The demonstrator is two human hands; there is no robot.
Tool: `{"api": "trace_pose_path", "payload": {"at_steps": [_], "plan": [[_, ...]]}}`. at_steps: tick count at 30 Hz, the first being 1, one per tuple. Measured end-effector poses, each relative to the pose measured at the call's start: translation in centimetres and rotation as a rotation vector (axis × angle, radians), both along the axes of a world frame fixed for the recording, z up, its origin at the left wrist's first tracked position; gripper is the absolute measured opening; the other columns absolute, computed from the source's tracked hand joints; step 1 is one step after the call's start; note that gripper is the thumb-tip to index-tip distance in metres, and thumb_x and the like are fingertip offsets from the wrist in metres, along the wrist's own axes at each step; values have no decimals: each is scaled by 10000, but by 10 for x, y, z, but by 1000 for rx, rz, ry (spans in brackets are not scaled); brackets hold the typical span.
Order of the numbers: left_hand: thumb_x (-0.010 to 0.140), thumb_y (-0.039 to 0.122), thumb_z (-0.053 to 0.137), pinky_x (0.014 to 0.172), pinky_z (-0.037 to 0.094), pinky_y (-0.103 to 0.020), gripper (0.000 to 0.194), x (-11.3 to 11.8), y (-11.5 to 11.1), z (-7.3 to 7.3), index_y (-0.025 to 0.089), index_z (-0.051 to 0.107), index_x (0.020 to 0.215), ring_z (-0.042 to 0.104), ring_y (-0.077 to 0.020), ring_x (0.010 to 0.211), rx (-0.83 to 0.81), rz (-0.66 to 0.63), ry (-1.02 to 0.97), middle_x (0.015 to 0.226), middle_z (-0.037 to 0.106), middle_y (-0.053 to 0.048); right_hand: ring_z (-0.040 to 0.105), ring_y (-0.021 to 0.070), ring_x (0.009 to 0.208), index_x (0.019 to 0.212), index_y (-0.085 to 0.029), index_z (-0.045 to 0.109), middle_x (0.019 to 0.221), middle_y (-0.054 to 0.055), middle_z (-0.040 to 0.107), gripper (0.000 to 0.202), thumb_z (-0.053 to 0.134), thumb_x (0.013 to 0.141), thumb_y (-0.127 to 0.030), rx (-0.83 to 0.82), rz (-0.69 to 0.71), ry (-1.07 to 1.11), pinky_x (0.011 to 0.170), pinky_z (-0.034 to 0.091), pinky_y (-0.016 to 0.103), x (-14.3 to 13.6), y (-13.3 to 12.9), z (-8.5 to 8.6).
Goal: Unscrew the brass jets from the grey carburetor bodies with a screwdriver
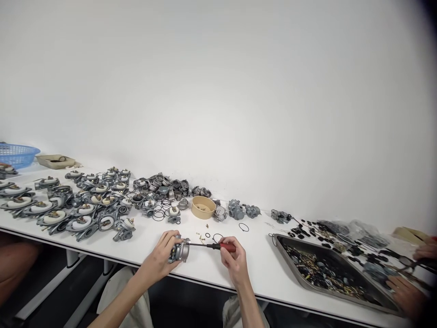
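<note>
Near the table's front edge, my left hand (164, 253) is closed around a grey metal carburetor (180, 252), which lies on its side. My right hand (235, 259) grips a screwdriver (228, 247) by its red handle. The dark shaft points left, and its tip meets the right side of the carburetor; the exact contact is too small to make out. Just behind the tool lie several small brass parts (201, 238), a small black O-ring (208, 235) and a larger black ring (217, 237).
Many carburetor bodies with white floats (82, 222) cover the left side. A round tan dish (203, 207) stands behind my hands. A metal tray (321, 269) of mixed small parts sits at right, beside a co-worker's hand (404, 291). A blue basket (18, 156) is far left.
</note>
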State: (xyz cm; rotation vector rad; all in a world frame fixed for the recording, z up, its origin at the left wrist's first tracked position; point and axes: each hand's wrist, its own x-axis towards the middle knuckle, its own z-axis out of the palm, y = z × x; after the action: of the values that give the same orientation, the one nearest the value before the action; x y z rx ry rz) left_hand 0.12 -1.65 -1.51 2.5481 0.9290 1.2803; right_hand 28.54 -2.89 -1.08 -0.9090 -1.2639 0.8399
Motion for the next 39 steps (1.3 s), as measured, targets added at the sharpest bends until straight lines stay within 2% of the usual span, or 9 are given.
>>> {"api": "trace_pose_path", "payload": {"at_steps": [3, 7, 10, 15, 20, 25, 29, 35, 39], "plan": [[834, 128, 652, 1049, 473, -482, 447, 0, -1, 1, 231, 498, 1240, 452, -313, 1314, 3, -8, -3, 1324, 512, -145, 283, 65, 452, 747, -177, 576, 604, -27, 472, 363, 647, 872, -511, -30, -55, -19, 398, 189, 211, 0, 0, 0], [829, 132, 661, 1048, 482, -466, 442, 0, -1, 3, 235, 506, 1230, 464, -301, 1312, -29, 6, -32, 1316, 518, -139, 310, 74, 479, 909, -187, 614, 675, -19, 516, 322, 712, 826, -483, 19, 18, -30, 436, 256, 221, 1, 0, -1], [822, 127, 666, 1056, 477, -463, 448, -1, -1, 3, 236, 510, 1229, 463, -298, 1314, -32, 5, -35, 1323, 517, -138, 281, 72, 462, 789, -185, 586, 634, -18, 506, 336, 641, 878, -505, -22, -28, -57, 423, 229, 220, 2, 0, -2], [823, 134, 672, 1056, 475, -464, 452, -1, -4, 4, 238, 511, 1233, 466, -300, 1315, -51, 35, -40, 1331, 516, -136, 365, 81, 528, 809, -198, 549, 911, 60, 613, 350, 741, 792, -490, 48, -19, -60, 452, 296, 219, 3, 0, -1], [822, 133, 670, 1057, 470, -461, 449, -1, -5, 3, 236, 511, 1229, 454, -301, 1322, -55, 29, -36, 1344, 504, -136, 282, 77, 469, 767, -196, 556, 644, -19, 503, 381, 613, 884, -554, -48, -53, -77, 419, 232, 213, 2, 2, -1], [805, 134, 680, 1044, 479, -471, 469, 0, -4, 2, 238, 514, 1231, 475, -310, 1302, -38, 20, -50, 1331, 524, -139, 357, 98, 505, 936, -201, 617, 681, -16, 510, 327, 698, 833, -500, 10, 14, -55, 452, 298, 228, 1, 0, -1], [788, 122, 683, 1041, 485, -471, 460, 0, -5, 4, 236, 531, 1207, 479, -312, 1300, -32, 22, -61, 1322, 538, -137, 346, 98, 515, 818, -181, 605, 650, -11, 482, 325, 625, 894, -496, -26, -26, -98, 446, 263, 225, 2, 0, 0], [759, 95, 684, 1038, 491, -474, 475, -1, -3, 3, 242, 552, 1192, 487, -315, 1296, -39, 29, -84, 1308, 551, -131, 279, 80, 489, 893, -196, 589, 619, -49, 422, 281, 662, 870, -466, -16, 27, -85, 438, 232, 215, 1, 0, -1], [760, 95, 681, 1044, 485, -479, 476, -2, -2, 1, 241, 547, 1193, 479, -316, 1301, -50, 38, -78, 1318, 539, -131, 341, 87, 527, 839, -192, 600, 769, 11, 524, 291, 667, 859, -474, 16, 11, -126, 452, 266, 222, 2, 0, 0]]}}
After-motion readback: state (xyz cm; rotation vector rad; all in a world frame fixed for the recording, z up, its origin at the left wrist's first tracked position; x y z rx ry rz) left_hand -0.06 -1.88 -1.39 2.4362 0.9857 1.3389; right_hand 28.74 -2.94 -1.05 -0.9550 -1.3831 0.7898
